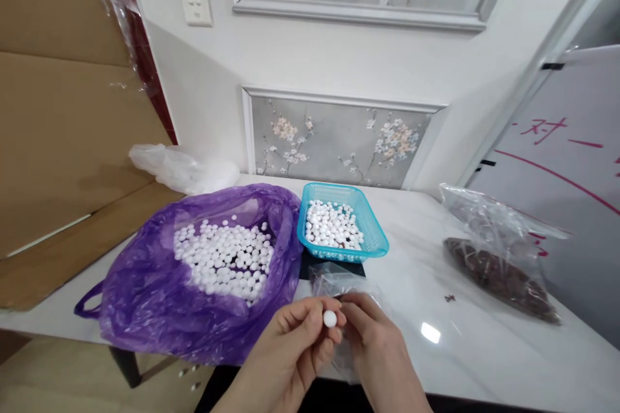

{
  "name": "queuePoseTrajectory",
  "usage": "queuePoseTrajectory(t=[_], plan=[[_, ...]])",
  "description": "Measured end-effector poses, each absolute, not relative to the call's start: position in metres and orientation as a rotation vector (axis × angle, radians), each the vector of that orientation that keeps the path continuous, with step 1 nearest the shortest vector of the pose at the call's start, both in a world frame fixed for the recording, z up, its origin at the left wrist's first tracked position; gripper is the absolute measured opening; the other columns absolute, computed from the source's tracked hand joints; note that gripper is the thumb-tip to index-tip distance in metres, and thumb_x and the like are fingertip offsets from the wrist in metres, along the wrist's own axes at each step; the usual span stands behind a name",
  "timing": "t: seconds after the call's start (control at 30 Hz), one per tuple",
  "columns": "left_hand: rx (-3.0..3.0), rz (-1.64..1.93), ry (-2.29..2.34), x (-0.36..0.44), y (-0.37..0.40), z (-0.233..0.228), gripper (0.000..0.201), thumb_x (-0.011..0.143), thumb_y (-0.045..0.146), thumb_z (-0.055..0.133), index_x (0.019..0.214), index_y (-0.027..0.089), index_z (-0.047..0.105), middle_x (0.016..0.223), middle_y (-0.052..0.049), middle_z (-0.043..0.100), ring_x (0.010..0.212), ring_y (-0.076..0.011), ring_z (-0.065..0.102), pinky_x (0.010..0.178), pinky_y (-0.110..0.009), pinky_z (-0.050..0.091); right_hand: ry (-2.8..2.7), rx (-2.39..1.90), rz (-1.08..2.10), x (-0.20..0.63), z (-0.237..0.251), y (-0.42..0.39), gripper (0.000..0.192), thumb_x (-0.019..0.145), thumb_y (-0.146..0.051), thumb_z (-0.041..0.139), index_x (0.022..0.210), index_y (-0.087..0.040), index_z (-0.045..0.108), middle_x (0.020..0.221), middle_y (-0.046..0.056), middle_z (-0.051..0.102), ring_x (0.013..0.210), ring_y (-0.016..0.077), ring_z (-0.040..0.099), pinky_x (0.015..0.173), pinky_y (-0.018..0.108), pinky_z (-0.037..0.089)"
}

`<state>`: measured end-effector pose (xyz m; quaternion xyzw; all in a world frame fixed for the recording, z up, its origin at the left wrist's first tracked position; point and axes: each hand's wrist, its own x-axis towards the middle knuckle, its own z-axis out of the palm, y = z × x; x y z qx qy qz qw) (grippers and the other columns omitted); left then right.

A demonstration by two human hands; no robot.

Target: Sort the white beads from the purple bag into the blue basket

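My left hand point(303, 342) pinches a small white ball point(330, 318) between thumb and fingers, above the table's front edge. Right beside it is my right hand point(371, 329), its fingers curled and their tips hidden, so what they hold does not show. Under and behind both hands lies a clear plastic bag point(346, 281) with something dark in it. A purple plastic bag point(159, 310), rolled open on the left, holds many white balls point(227, 258). Behind my hands, a turquoise basket point(375, 239) contains more white balls point(332, 222).
A clear bag of brown pieces point(504, 277) lies on the right of the white table point(411, 284), near small dark bits point(450, 298). A cardboard box point(62, 142) stands left, a whiteboard point(571, 110) right. A white plastic bag point(188, 168) rests by the wall.
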<state>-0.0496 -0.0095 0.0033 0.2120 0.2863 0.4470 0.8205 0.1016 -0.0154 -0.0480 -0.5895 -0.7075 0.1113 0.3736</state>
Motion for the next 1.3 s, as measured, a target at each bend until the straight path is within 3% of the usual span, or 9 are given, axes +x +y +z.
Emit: queuePoseTrajectory(t=[0.1, 0.33, 0.53, 0.73, 0.93, 1.13, 1.3], plan=[[0.404, 0.972, 0.644, -0.049, -0.009, 0.005, 0.023, 0.065, 0.017, 0.086, 0.086, 0.009, 0.078, 0.079, -0.007, 0.073, 0.069, -0.0085, 0.068, 0.07, -0.012, 0.057, -1.782, -1.494, 0.157, 0.103, -0.047, -0.02, 0.03, 0.09, -0.013, 0.044, 0.096, -0.022, 0.072, 0.107, 0.009, 0.071, 0.082, 0.0198, 0.074, 0.071, 0.028, 0.06], [0.364, 0.934, 0.591, -0.048, -0.011, 0.013, 0.017, 0.064, 0.016, 0.086, 0.076, 0.01, 0.077, 0.074, -0.005, 0.072, 0.066, -0.0078, 0.07, 0.063, -0.009, 0.057, -1.74, -1.368, 0.022, 0.108, -0.049, -0.026, 0.036, 0.089, -0.007, 0.039, 0.1, -0.016, 0.072, 0.104, 0.011, 0.075, 0.095, 0.0208, 0.073, 0.083, 0.031, 0.06], [0.38, 0.874, 0.514, -0.046, -0.016, 0.017, 0.011, 0.073, 0.019, 0.08, 0.079, 0.012, 0.074, 0.073, -0.003, 0.07, 0.06, -0.0063, 0.068, 0.059, -0.011, 0.056, -1.688, -1.45, 0.183, 0.109, -0.05, -0.027, 0.034, 0.09, -0.012, 0.041, 0.106, -0.02, 0.07, 0.093, 0.007, 0.077, 0.078, 0.02, 0.075, 0.068, 0.03, 0.062], [0.392, 0.889, 0.462, -0.044, -0.018, 0.018, 0.011, 0.073, 0.021, 0.08, 0.076, 0.014, 0.073, 0.069, 0.0, 0.067, 0.057, -0.0051, 0.066, 0.055, -0.01, 0.053, -1.669, -1.359, 0.169, 0.109, -0.042, -0.027, 0.026, 0.093, -0.016, 0.046, 0.094, -0.023, 0.07, 0.1, 0.005, 0.073, 0.089, 0.0175, 0.073, 0.077, 0.023, 0.058], [0.399, 0.912, 0.468, -0.045, -0.02, 0.018, 0.01, 0.071, 0.019, 0.081, 0.076, 0.013, 0.075, 0.074, -0.001, 0.068, 0.061, -0.005, 0.067, 0.061, -0.009, 0.055, -1.562, -1.311, 0.237, 0.11, -0.036, -0.033, 0.02, 0.093, -0.017, 0.049, 0.097, -0.025, 0.067, 0.089, 0.0, 0.071, 0.077, 0.0122, 0.071, 0.073, 0.017, 0.054], [0.455, 0.965, 0.533, -0.046, -0.025, 0.018, 0.01, 0.067, 0.014, 0.084, 0.075, 0.016, 0.079, 0.074, -0.003, 0.073, 0.067, -0.0073, 0.068, 0.068, -0.011, 0.055, -1.484, -1.352, 0.371, 0.109, -0.027, -0.043, 0.015, 0.091, -0.024, 0.053, 0.097, -0.026, 0.066, 0.087, 0.0, 0.074, 0.074, 0.0143, 0.071, 0.067, 0.018, 0.055], [0.554, 1.049, 0.584, -0.043, -0.023, 0.022, 0.028, 0.058, 0.015, 0.089, 0.084, 0.023, 0.08, 0.078, 0.0, 0.073, 0.071, -0.0082, 0.066, 0.07, -0.014, 0.054, -1.374, -1.284, 0.48, 0.107, -0.018, -0.049, 0.012, 0.09, -0.028, 0.056, 0.088, -0.025, 0.068, 0.074, -0.001, 0.071, 0.062, 0.0134, 0.067, 0.059, 0.018, 0.054]])
